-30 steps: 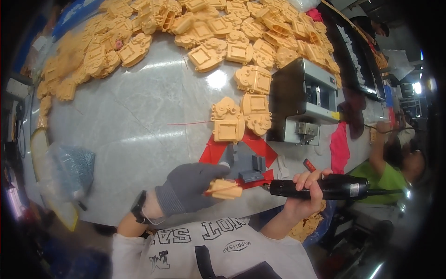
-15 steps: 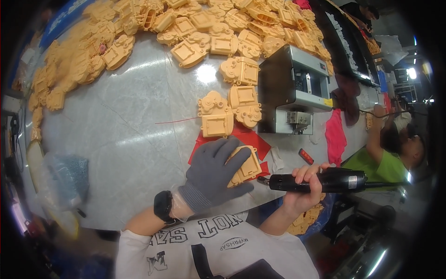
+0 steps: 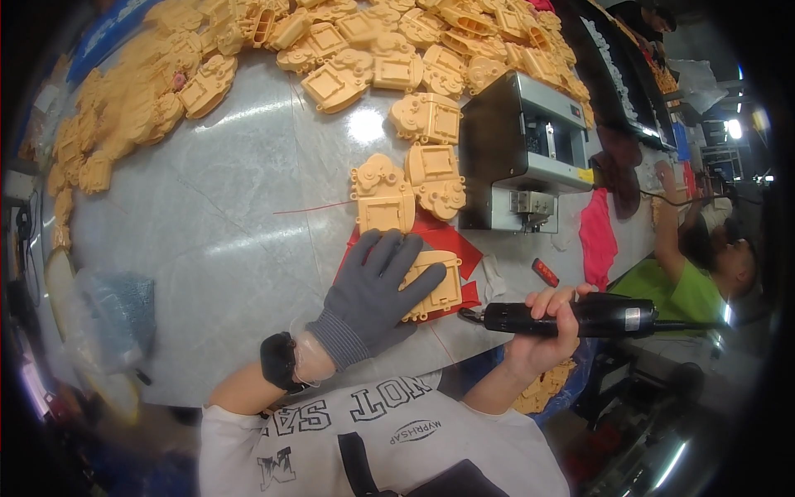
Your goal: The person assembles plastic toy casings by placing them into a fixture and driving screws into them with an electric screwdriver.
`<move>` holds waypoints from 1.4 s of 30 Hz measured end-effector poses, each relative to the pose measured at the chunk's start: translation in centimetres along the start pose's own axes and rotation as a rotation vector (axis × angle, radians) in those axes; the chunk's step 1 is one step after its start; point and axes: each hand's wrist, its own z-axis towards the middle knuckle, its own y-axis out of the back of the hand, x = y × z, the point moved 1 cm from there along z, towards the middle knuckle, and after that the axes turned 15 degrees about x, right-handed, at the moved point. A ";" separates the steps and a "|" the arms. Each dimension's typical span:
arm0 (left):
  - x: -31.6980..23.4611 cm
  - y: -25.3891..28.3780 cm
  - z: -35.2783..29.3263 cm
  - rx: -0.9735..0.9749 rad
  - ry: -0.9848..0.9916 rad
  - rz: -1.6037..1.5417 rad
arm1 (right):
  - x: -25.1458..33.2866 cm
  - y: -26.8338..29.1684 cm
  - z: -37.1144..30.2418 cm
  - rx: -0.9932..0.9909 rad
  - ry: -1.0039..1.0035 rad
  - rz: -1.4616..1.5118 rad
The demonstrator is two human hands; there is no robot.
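My left hand (image 3: 364,290), in a grey knitted glove, bends over a yellow plastic housing (image 3: 439,286) and grips its left side. The housing rests on a red cloth (image 3: 468,257), and the glove hides part of it. My fingertips come up to the lower edge of another housing (image 3: 383,195), which has a third housing (image 3: 436,178) beside it. In my bare right hand (image 3: 546,327) is a black electric screwdriver (image 3: 609,316), lying sideways with its metal tip pointing left, just right of the gripped housing and apart from it.
A black and silver screw feeder (image 3: 530,157) stands behind the tool. Heaped yellow housings (image 3: 356,50) line the far side of the table. Pink cloth (image 3: 596,236) and a small red object (image 3: 545,273) lie at right. A co-worker in green (image 3: 679,290) sits beyond; a plastic bag (image 3: 116,319) lies left.
The gripped housing has gone from tilted to flatter on the red cloth. My left hand has moved slightly left and up. The screwdriver has shifted a little right.
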 end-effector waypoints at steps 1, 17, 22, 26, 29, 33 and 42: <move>0.0 0.0 0.1 0.000 0.001 -0.002 | 0.1 -0.1 0.1 -0.008 0.014 -0.007; -0.3 -0.8 -0.1 -0.019 0.064 0.052 | 1.7 0.2 3.7 0.060 0.213 -0.088; -2.0 -0.1 -0.3 -0.150 0.007 0.147 | 3.0 -0.3 8.3 0.113 0.391 -0.159; -1.9 -1.3 -0.3 -0.087 0.007 0.064 | 1.8 -1.4 10.2 0.127 0.440 -0.274; -1.4 -1.7 -1.5 -0.066 -0.005 0.068 | 0.8 -1.0 10.6 0.192 0.396 -0.341; -2.5 0.3 -2.2 -0.058 -0.030 -0.306 | 0.6 -0.8 10.9 0.180 0.373 -0.371; -2.9 0.4 -0.9 -0.136 0.015 -0.089 | 0.0 -1.5 11.5 0.153 0.333 -0.310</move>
